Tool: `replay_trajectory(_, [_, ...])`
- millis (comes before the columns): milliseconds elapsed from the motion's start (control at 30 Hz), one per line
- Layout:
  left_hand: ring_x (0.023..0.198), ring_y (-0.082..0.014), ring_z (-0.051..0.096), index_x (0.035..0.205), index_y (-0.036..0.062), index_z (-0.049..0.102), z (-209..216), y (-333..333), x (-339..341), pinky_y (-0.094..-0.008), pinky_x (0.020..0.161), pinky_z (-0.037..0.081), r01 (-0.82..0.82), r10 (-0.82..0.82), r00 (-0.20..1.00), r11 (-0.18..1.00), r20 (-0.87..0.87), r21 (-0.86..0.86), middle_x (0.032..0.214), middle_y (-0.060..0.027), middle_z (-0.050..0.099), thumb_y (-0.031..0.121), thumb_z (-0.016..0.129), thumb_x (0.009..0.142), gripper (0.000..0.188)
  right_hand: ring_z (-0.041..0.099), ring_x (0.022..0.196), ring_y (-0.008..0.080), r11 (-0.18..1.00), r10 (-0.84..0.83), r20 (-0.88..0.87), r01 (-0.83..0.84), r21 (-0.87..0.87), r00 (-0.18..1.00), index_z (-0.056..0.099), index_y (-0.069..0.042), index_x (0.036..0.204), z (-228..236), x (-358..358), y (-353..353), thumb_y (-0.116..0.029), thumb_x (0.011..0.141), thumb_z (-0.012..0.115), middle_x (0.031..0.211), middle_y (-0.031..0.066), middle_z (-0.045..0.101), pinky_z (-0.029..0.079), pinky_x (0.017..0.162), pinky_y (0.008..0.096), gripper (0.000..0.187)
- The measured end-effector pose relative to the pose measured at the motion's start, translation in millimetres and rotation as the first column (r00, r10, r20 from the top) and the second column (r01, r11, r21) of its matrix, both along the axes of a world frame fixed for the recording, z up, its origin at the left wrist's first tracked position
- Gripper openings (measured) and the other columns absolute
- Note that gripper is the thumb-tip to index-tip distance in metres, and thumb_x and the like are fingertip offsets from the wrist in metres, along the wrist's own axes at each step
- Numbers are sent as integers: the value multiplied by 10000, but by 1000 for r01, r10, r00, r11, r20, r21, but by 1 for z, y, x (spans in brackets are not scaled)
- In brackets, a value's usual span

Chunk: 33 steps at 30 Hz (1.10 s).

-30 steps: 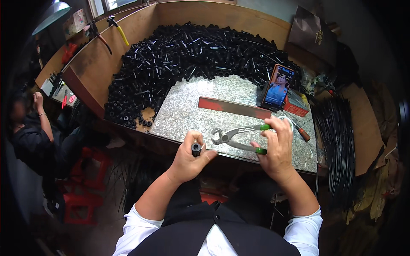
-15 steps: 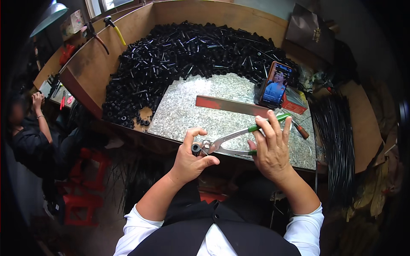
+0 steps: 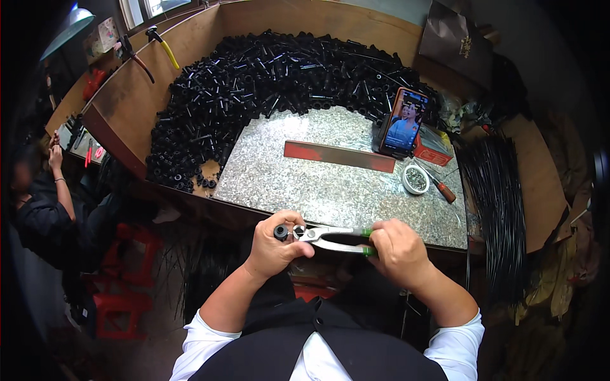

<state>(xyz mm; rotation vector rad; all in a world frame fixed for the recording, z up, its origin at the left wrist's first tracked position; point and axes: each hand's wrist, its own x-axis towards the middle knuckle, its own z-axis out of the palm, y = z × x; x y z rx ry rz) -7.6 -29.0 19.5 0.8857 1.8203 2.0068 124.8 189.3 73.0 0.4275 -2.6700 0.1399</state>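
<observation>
My left hand (image 3: 272, 249) is closed around a short black tubular part (image 3: 281, 232), whose round hollow end faces up. Green-handled end-cutting pliers (image 3: 330, 235) have their jaws against that part, beside my left thumb and forefinger. Wrapped round the green grips is my right hand (image 3: 402, 252), which keeps the handles a little apart. Both hands are just off the front edge of a speckled grey work board (image 3: 330, 203). Whatever the jaws bite on is too small to make out.
Black tubular parts (image 3: 273, 82) are heaped behind the board, inside wooden walls. On it are a flat metal bar (image 3: 337, 155), a white dish (image 3: 416, 180), a screwdriver (image 3: 446, 192) and a propped phone (image 3: 405, 124). Black strands (image 3: 495, 216) hang at right; another person (image 3: 54, 197) sits left.
My right hand has brought the plier handles down and closer together, fingers now curled round them. My left hand has shifted slightly left and lower. The white dish has come into sight.
</observation>
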Motion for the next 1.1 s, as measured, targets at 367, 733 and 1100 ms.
replay_trajectory(367, [581, -48, 497, 795, -7, 663, 7, -15, -1, -201, 522, 372, 147, -147, 989, 989, 8, -28, 650, 7, 570, 474, 837, 587, 552, 625, 758, 224, 634, 453, 698, 350, -690, 555, 377, 6, 1197, 3, 18, -28, -120, 763, 748, 955, 149, 573, 517, 664, 314, 585])
replay_trajectory(733, [561, -80, 535, 790, 8, 656, 7, -18, -7, -211, 508, 400, 302, -310, 942, 950, -124, -79, 674, -25, 610, 527, 806, 468, 629, 601, 516, 220, 141, 876, 456, 819, -556, 159, 519, -31, 902, -50, 24, -1, -130, 870, 574, 718, 128, 594, 506, 472, 318, 117])
replay_trajectory(1100, [606, -65, 522, 871, 8, 624, -2, -13, 0, -208, 551, 421, 196, -205, 969, 977, -136, -80, 708, -2, 583, 474, 847, 497, 638, 541, 988, 340, 869, 294, 605, 57, -492, 740, 402, -12, 1276, -16, 0, -9, 60, 662, 510, 1062, 176, 490, 437, 864, 394, 627])
